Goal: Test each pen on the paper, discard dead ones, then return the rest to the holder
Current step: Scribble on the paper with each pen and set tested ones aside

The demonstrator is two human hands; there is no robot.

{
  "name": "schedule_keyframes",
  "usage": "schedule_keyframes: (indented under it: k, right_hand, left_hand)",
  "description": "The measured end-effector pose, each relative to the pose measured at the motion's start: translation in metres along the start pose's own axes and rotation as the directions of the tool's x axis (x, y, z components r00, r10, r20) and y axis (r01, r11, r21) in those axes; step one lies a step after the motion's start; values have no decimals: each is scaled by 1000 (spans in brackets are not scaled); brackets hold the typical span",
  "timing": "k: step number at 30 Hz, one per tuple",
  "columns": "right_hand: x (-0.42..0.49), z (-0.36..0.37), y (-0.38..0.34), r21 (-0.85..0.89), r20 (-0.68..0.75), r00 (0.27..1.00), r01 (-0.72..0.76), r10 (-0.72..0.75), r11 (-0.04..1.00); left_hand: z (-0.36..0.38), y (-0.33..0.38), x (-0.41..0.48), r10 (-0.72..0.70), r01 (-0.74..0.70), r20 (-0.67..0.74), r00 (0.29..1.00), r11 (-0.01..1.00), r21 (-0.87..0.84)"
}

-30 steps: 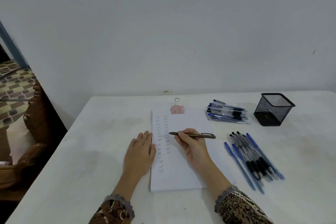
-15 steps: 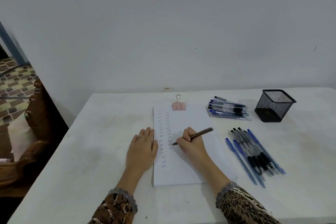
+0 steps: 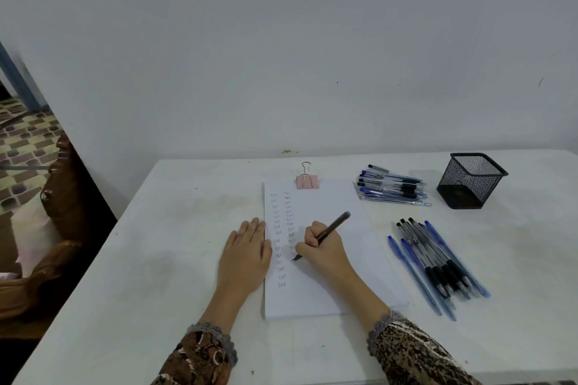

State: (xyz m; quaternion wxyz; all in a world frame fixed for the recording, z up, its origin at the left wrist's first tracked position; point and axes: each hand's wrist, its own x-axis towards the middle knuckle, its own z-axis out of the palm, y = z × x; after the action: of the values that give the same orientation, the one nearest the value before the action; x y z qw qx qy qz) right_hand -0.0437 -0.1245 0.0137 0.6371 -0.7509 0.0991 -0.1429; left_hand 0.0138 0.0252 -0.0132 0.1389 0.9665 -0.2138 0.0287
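A white paper pad [image 3: 331,287] lies in front of me, held by a pink binder clip [image 3: 307,181] at its top, with two columns of small "Test" marks. My right hand [image 3: 325,250] grips a dark pen [image 3: 334,224] in writing pose, its tip touching the paper under the second column. My left hand [image 3: 247,255] lies flat, fingers apart, on the pad's left edge. Right of the pad lies a fan of several blue and black pens [image 3: 438,266]. A second pile of pens [image 3: 392,187] sits further back. The black mesh holder [image 3: 470,180] stands empty at the far right.
The white table [image 3: 156,259] meets a plain wall at the back. Its left edge drops to a carved wooden chair [image 3: 59,212] and a tiled floor. Bare tabletop lies left of the pad and right of the pen fan.
My right hand turned the pen from lying level above the page to an upright writing grip and brought its tip down onto the paper, lower in the second column. The left hand stayed put.
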Motion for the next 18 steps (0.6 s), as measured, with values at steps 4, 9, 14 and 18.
schedule_keyframes:
  k: [4, 9, 14, 18]
  right_hand:
    - [0, -1, 2, 14, -51, 999, 7, -7, 1000]
    - [1, -2, 1, -1, -1, 1000, 8, -8, 1000]
    - [2, -2, 3, 29, -42, 999, -14, 15, 999]
    - [2, -2, 1, 17, -45, 999, -4, 5, 1000]
  left_hand:
    - [0, 1, 1, -3, 3, 4, 1000, 1000, -3]
    - [0, 0, 1, -10, 10, 18, 1000, 1000, -10]
    - [1, 0, 1, -10, 10, 21, 1000, 1000, -15]
    - [1, 0, 0, -11, 11, 1, 1000, 1000, -28]
